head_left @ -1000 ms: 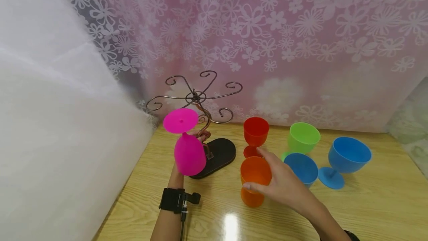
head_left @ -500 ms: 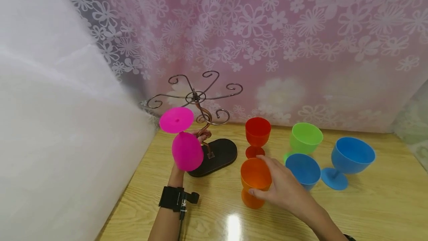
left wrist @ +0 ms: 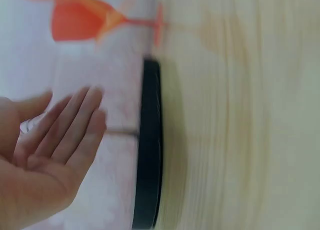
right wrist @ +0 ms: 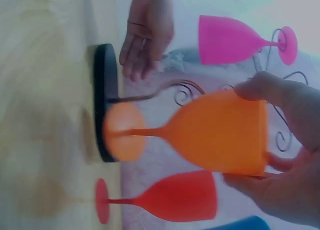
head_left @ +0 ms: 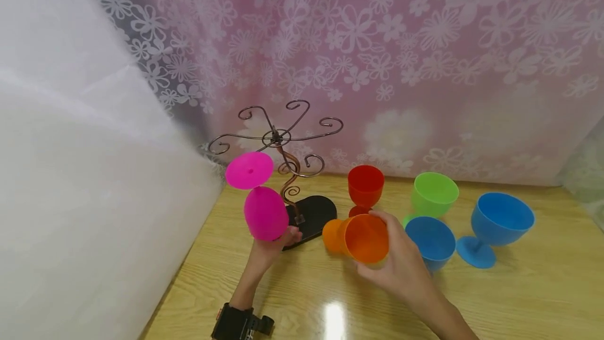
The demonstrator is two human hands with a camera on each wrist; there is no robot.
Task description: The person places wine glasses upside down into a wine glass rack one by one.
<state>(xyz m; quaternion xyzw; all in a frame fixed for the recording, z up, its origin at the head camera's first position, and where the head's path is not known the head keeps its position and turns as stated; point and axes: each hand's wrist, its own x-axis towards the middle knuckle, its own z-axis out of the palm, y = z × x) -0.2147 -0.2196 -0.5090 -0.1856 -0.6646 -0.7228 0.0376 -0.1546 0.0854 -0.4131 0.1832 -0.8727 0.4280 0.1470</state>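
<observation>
My right hand [head_left: 401, 272] grips an orange plastic goblet [head_left: 367, 240] by its bowl, tilted with its foot to the left and clear of the table. In the right wrist view, thumb and fingers lie on both sides of the orange goblet [right wrist: 220, 132] near the rim. A wire goblet rack [head_left: 293, 164] with curled arms stands on a black base [head_left: 317, 216]. On one arm a magenta goblet [head_left: 266, 214] hangs upside down. Below it is my left hand [head_left: 271, 248], holding nothing, beside the base. Its fingers [left wrist: 75, 122] are extended in the left wrist view.
Behind the orange goblet stands a red goblet [head_left: 365, 185]. A green goblet [head_left: 433, 195] and two blue ones, a nearer blue goblet [head_left: 430, 243] and a far-right blue goblet [head_left: 502, 219], stand to the right. A pink flowered curtain [head_left: 377, 67] closes off the back.
My right hand has taken hold of the orange goblet, lifted it and tilted it. My left hand has let go of the rack's stem and drawn back toward me.
</observation>
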